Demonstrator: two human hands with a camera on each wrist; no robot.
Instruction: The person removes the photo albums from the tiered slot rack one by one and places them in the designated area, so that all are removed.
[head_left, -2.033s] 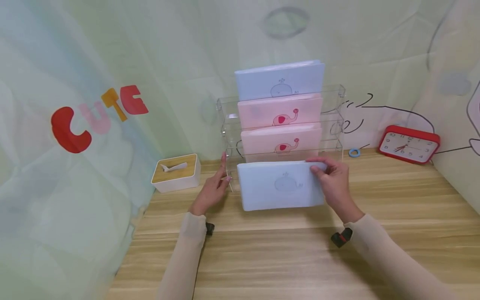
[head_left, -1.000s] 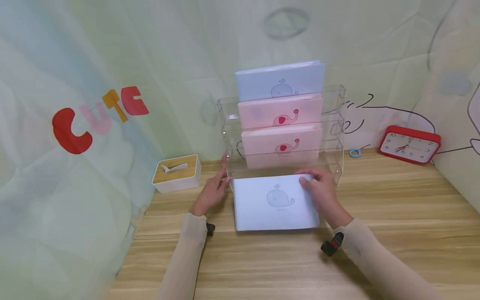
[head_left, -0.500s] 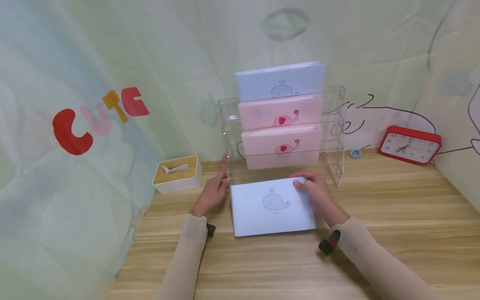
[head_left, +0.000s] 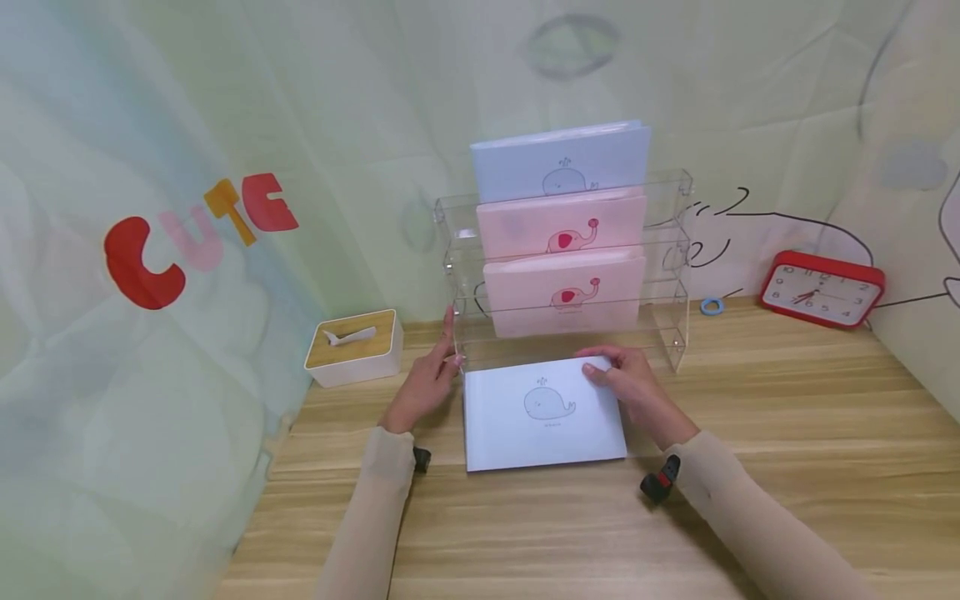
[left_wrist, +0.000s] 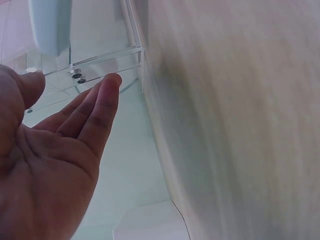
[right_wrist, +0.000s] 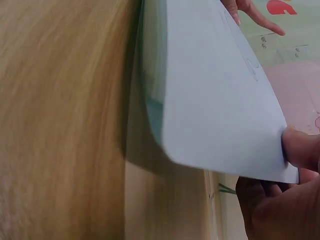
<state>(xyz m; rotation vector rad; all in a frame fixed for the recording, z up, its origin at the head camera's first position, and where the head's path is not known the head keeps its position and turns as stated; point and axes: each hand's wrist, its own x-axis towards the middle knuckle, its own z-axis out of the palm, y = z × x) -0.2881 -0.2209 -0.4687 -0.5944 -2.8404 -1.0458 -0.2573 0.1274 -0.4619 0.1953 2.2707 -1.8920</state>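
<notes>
Head view: right hand (head_left: pixel 633 387), fingers pinched on folder (head_left: pixel 543 425) at far right corner; folder spreads leftward and nearward of fingers, over desk (head_left: pixel 540 533); left hand (head_left: pixel 423 385), fingers straight, at rack (head_left: pixel 665 329) side. Judged light, flexible, slick; corner hold may sag, mid-edge pinch steadier.

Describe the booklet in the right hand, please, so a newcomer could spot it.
Find the clear tiered rack on the wooden table. Just in front of it, the right hand pinches a pale blue whale booklet. Unlike the other whale booklet and two pink elephant booklets in the rack, this one is outside it.
</notes>
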